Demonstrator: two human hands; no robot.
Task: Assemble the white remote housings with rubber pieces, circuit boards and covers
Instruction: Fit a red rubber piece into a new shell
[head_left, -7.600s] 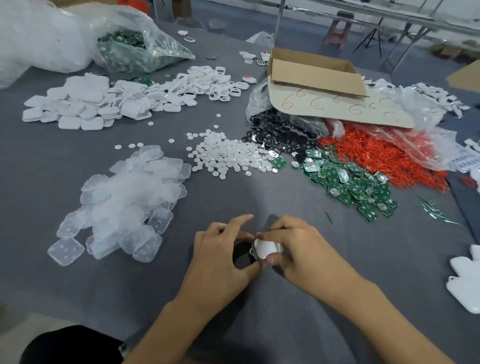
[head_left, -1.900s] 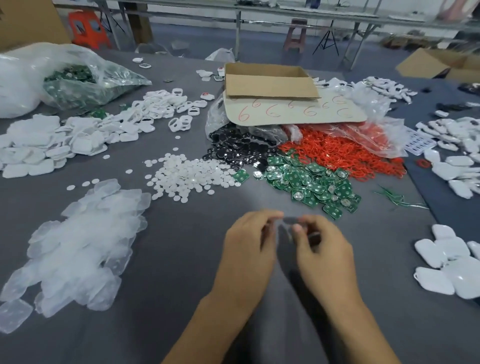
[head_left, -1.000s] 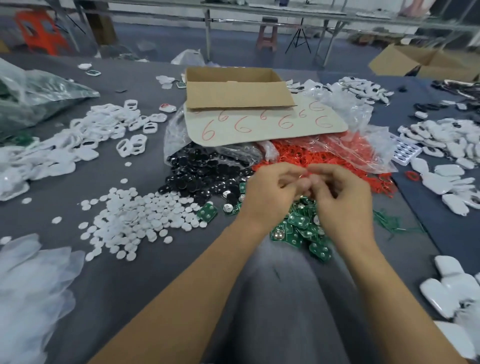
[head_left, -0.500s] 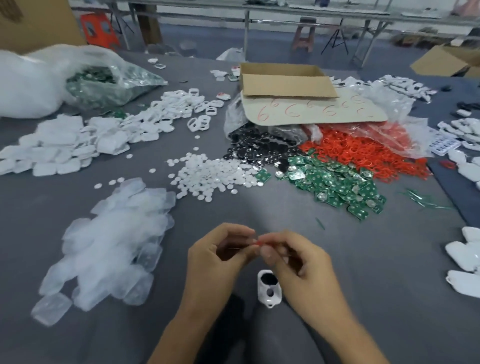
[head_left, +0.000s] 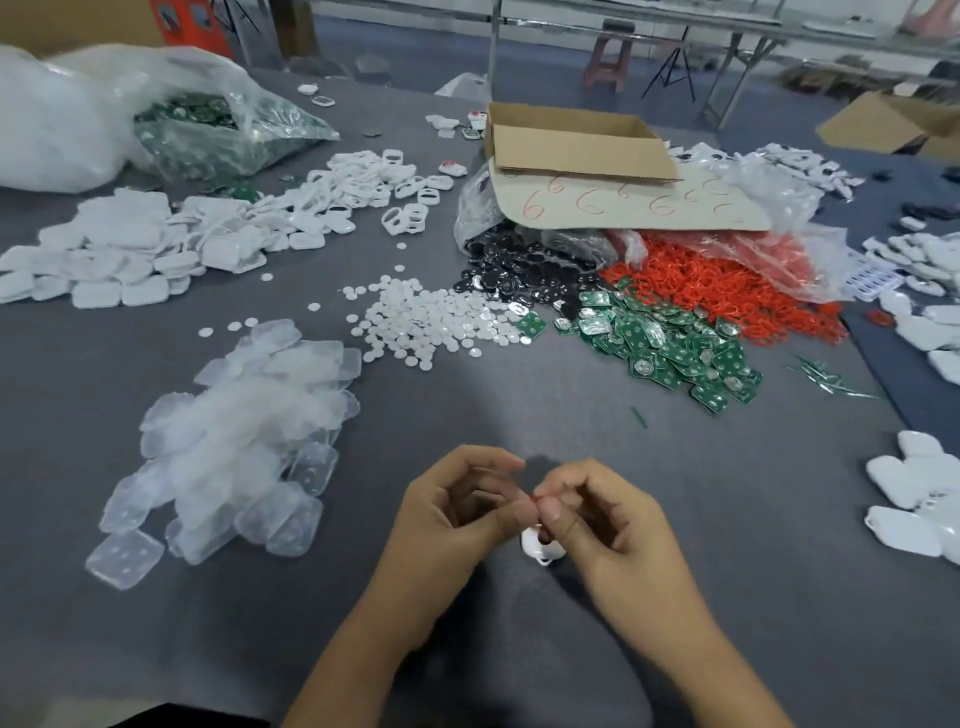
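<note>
Clear covers (head_left: 234, 441): we saw them heaped at left, with bare grey tabletop (head_left: 467, 405) open around the hands.
Left hand (head_left: 452, 519): fingers curled, pinching a small red rubber piece (head_left: 534, 499).
White housing (head_left: 535, 548): lay on the tabletop just under both thumbs, partly hidden.
Right hand (head_left: 618, 525): pinched the same piece.
Cardboard sheet (head_left: 623, 205): we read repeated red "6" marks.

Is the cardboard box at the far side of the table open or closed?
Open. The cardboard box shows its inner walls, and no flap covers its top. What is inside cannot be seen.
</note>
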